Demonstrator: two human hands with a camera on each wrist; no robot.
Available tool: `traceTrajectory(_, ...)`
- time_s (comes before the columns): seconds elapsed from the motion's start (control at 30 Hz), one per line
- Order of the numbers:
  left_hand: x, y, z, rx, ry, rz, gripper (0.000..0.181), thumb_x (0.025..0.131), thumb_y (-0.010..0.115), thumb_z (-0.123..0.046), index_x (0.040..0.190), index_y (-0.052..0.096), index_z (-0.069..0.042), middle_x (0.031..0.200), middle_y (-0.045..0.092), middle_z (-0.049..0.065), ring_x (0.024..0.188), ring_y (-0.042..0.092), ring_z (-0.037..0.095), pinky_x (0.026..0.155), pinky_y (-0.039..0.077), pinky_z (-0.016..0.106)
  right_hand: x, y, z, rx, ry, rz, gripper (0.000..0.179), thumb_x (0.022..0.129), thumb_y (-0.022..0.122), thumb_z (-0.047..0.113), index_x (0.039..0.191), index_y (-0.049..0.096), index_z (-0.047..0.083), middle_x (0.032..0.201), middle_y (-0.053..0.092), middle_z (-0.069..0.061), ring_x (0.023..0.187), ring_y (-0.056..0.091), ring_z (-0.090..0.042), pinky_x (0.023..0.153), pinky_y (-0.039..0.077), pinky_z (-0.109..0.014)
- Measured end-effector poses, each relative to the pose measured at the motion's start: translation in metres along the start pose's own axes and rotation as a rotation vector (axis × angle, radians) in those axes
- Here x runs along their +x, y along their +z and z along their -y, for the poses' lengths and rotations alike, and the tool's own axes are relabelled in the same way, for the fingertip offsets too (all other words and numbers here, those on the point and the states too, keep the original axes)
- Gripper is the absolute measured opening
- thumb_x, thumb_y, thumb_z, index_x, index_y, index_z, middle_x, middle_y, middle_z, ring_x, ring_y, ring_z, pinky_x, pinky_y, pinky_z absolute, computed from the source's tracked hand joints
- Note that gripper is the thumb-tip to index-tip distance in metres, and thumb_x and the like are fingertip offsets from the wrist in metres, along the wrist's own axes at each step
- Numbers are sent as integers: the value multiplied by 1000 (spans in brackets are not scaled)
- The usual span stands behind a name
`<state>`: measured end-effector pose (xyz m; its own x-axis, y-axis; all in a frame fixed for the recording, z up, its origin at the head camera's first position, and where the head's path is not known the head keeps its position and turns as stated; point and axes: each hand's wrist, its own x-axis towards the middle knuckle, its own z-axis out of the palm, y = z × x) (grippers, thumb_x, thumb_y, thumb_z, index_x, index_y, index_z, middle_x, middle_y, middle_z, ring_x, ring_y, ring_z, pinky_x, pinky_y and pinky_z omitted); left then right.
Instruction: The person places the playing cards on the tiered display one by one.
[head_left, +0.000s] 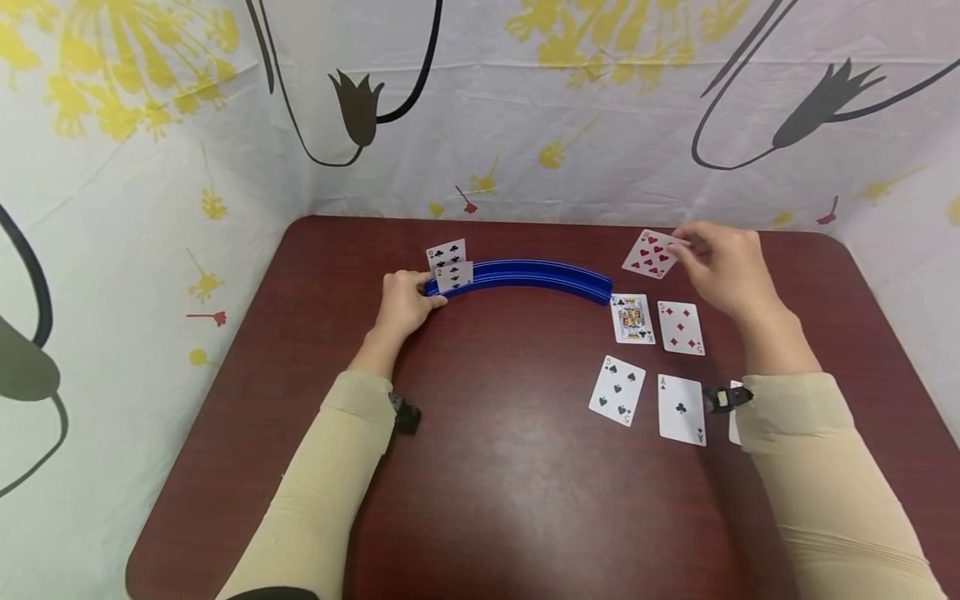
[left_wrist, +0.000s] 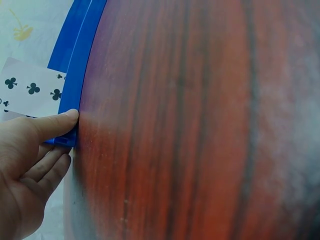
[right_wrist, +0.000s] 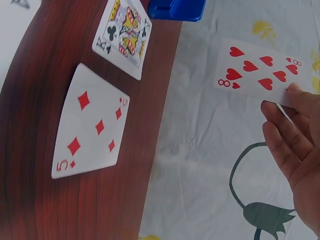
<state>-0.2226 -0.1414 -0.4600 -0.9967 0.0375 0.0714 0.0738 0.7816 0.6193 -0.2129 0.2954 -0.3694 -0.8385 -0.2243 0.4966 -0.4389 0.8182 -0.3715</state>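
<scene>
A curved blue card holder (head_left: 536, 271) lies across the far part of the table. My left hand (head_left: 405, 304) grips its left end, with the thumb (left_wrist: 67, 117) on the near side. Two club cards stand in the holder by that hand, the front card (head_left: 454, 276) overlapping the back card (head_left: 447, 251). At the far right, my right hand (head_left: 723, 267) pinches the eight of hearts (head_left: 648, 254) by one corner, face toward me. In the right wrist view the eight of hearts (right_wrist: 257, 70) is held between thumb and fingers.
Face up on the right side lie the king of clubs (head_left: 633, 319), five of diamonds (head_left: 681, 328), five of spades (head_left: 617, 391) and ace of clubs (head_left: 682, 409). Another card (head_left: 735, 421) is mostly hidden under the right wrist. A patterned cloth (head_left: 495, 142) hangs behind the table.
</scene>
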Motion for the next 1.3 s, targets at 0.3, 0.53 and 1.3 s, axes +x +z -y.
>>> traceTrajectory(0.3,-1,-1,-2,-2,-12,5,50,87,83,-20,131,68,-1,128,67,21,110,67,30,94,55,41,7,5,11,33,-13,9,14,95,70,4,104,72,-6,93,75,-22,80,73,-38,73,55,-51)
traceTrajectory(0.53,-1,0,-1,-5,-16,1,50,87,83,-19,131,68,-1,127,67,21,109,67,30,94,55,42,12,11,19,73,-10,36,16,96,67,3,108,72,-6,97,74,-25,81,73,-41,73,57,-53)
traceTrajectory(1.3,-1,-1,-2,-8,-14,-4,49,87,83,-19,130,68,0,127,67,22,110,67,31,94,55,41,29,37,37,144,-45,31,15,96,67,2,107,72,-8,96,74,-24,81,74,-38,75,59,-50)
